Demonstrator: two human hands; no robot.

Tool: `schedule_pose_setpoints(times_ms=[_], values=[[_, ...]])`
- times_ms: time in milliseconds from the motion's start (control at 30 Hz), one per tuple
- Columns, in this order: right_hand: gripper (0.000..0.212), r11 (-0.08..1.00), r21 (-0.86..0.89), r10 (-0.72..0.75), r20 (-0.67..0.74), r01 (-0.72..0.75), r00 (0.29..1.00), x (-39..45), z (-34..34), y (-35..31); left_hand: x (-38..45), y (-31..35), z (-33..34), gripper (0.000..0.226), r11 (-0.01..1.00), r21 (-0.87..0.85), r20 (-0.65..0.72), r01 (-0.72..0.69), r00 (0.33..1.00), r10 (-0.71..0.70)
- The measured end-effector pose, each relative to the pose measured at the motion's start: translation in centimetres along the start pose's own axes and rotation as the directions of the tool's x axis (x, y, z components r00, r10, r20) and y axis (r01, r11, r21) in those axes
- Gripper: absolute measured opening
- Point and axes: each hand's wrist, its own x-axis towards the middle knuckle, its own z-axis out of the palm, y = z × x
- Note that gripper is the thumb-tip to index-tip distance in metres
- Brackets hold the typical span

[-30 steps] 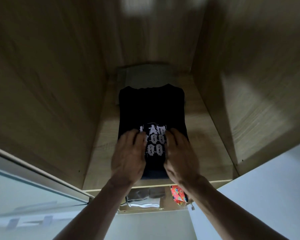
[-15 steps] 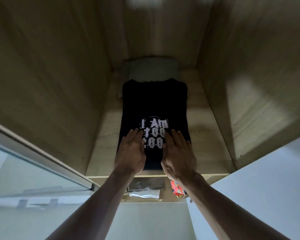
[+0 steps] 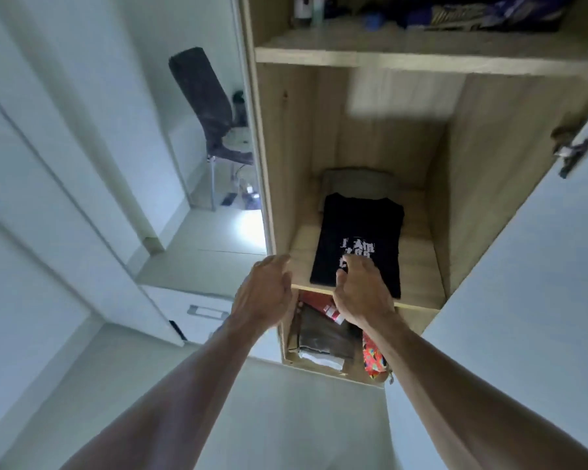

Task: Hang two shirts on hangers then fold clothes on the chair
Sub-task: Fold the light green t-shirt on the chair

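Observation:
A folded black shirt (image 3: pixel 357 228) with white lettering lies flat on a wooden wardrobe shelf (image 3: pixel 418 262), on top of a folded grey garment (image 3: pixel 357 181) that shows behind it. My right hand (image 3: pixel 360 290) hovers at the shirt's near edge, fingers loosely curled, holding nothing. Left of the shirt, my left hand (image 3: pixel 265 290) is in front of the shelf's front edge, fingers apart and empty. The dark chair (image 3: pixel 211 110) stands far back on the left, with no clothes visible on it.
The shelf below holds folded dark and white clothes (image 3: pixel 323 337) and a bright patterned item (image 3: pixel 372 357). An upper shelf (image 3: pixel 387 52) carries dark things. The white wardrobe door (image 3: pixel 540 283) stands open on the right. A white drawer unit (image 3: pixel 190 310) is at lower left.
Both hands have drawn back off the black shirt toward me, leaving it on the shelf. My view has pulled out of the wardrobe, so the room and chair show.

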Motion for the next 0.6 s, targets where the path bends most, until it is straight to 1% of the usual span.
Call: schedule_pose_setpoints(times_ms=[100,167,233,300,367,400,500,567,600], values=[[0.044,0.996,0.023,-0.083,0.008,0.083,0.997,-6.9,-3.9,-6.7,-7.4,1.1,-7.9,0.04,0.996,0.041,-0.078,0.074,0.994,-0.071],[0.042,0.987,0.014,-0.163,0.069,0.163,0.984,-11.3,-5.8,-10.8,-12.2,1.3,-12.8,0.039,0.987,0.016,-0.135,0.16,0.978,-0.157],[0.041,0.957,0.001,-0.286,0.126,0.289,0.95,-16.3,-8.0,-15.1,-17.8,1.7,-18.2,0.038,0.971,-0.011,-0.219,0.238,0.947,-0.235],[0.041,0.941,0.019,-0.336,0.145,0.337,0.931,-19.5,-9.2,-17.9,-21.7,1.9,-21.4,0.038,0.959,-0.023,-0.266,0.283,0.923,-0.279],[0.039,0.917,-0.007,-0.39,0.194,0.399,0.9,-22.4,-9.9,-20.9,-26.2,2.2,-24.9,0.037,0.942,-0.026,-0.289,0.336,0.899,-0.328],[0.039,0.914,-0.009,-0.395,0.215,0.406,0.893,-23.5,-10.1,-21.8,-27.8,2.2,-25.9,0.037,0.938,-0.026,-0.304,0.345,0.891,-0.336],[0.038,0.872,0.037,-0.479,0.262,0.488,0.838,-28.0,-11.1,-26.4,-34.8,2.5,-30.4,0.037,0.906,-0.021,-0.423,0.423,0.817,-0.391],[0.039,0.826,0.057,-0.552,0.283,0.561,0.784,-30.3,-11.4,-28.8,-38.8,2.7,-32.6,0.037,0.881,-0.008,-0.484,0.473,0.769,-0.417],[0.039,0.795,0.061,-0.593,0.292,0.604,0.751,-31.6,-11.4,-29.9,-40.9,2.9,-33.6,0.036,0.857,-0.015,-0.509,0.514,0.734,-0.449]])
